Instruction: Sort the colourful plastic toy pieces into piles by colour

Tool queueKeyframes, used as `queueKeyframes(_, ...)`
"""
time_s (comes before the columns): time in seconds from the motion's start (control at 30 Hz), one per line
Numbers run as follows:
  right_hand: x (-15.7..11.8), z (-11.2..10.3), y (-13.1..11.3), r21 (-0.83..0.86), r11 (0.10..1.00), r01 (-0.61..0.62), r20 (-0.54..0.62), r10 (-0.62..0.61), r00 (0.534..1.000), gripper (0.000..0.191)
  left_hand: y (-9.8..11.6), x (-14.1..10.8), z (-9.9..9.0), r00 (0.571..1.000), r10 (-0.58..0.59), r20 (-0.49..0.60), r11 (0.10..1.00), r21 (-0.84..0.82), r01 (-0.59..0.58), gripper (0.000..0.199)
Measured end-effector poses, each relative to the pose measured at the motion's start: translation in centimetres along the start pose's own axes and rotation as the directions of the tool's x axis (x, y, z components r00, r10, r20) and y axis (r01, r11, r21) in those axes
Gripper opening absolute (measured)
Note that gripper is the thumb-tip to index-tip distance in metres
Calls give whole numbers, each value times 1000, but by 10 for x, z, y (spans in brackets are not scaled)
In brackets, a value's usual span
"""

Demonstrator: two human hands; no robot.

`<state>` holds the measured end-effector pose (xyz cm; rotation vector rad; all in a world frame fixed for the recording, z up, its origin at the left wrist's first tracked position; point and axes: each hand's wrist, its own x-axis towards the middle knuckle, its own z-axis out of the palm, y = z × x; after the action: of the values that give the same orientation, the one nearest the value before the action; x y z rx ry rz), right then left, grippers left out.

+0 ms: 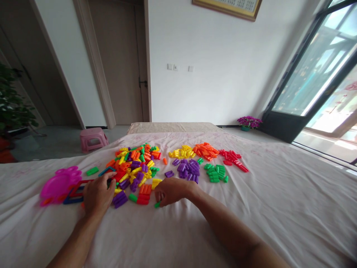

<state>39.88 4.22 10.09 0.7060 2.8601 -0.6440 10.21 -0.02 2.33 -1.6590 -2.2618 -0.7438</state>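
My right hand (173, 191) is closed in a pinch on a small green plastic building piece (157, 204), low over the cloth. My left hand (99, 193) lies at the left edge of a mixed pile of coloured building pieces (136, 167), thumb and forefinger apart, with no held piece visible. Beside that hand are a blue frame piece (106, 170), a red frame piece (76, 189) and a pink plastic paw-shaped tray (57, 186). Between my hands lie joined orange and red pieces (143, 195) and a purple block of pieces (119, 200).
Sorted heaps lie farther right: yellow (182, 152), orange (205, 150), red (231, 157), purple (188, 170) and green (215, 172). A wrinkled pale cloth (279, 208) covers the table. A pink stool (94, 139) stands beyond its left side.
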Motion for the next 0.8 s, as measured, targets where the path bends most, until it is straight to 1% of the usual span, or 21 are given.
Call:
queueKeyframes(0.07, 0, 1, 0, 30, 1000, -9, -26, 10, 1000, 13, 0, 0, 0, 1000, 0, 9, 1000, 0, 0, 36)
queueKeyframes(0.17, 2, 2, 0, 125, 992, -26, -55, 33, 998, 15, 0, 0, 0, 1000, 2, 12, 1000, 2, -2, 36)
queueKeyframes(0.27, 5, 2, -1, 188, 980, -69, -157, 99, 983, 22, 1, -1, 0, 1000, 6, -1, 1000, 8, -6, 36)
queueKeyframes(0.37, 10, 5, 3, 279, 954, -114, -286, 196, 938, 28, 1, -1, -1, 1000, 1, -8, 1000, 7, -1, 36)
queueKeyframes(0.47, 15, 10, 14, 377, 917, -128, -376, 278, 884, 31, 1, -1, -1, 1000, 4, -5, 1000, 2, -4, 35)
queueKeyframes(0.53, 18, 13, 21, 390, 910, -142, -418, 312, 853, 30, 1, -1, -1, 1000, 3, -2, 1000, 1, -3, 36)
queueKeyframes(0.63, 19, 14, 28, 360, 919, -158, -452, 320, 833, 26, 1, -1, 0, 1000, -1, -2, 1000, 6, 1, 35)
queueKeyframes(0.7, 18, 13, 32, 357, 924, -141, -479, 310, 821, 24, 0, -1, 1, 1000, 2, -2, 1000, 7, -2, 35)
queueKeyframes(0.8, 19, 12, 41, 364, 924, -113, -550, 311, 775, 23, 0, -1, 1, 1000, 7, -2, 1000, 5, -7, 35)
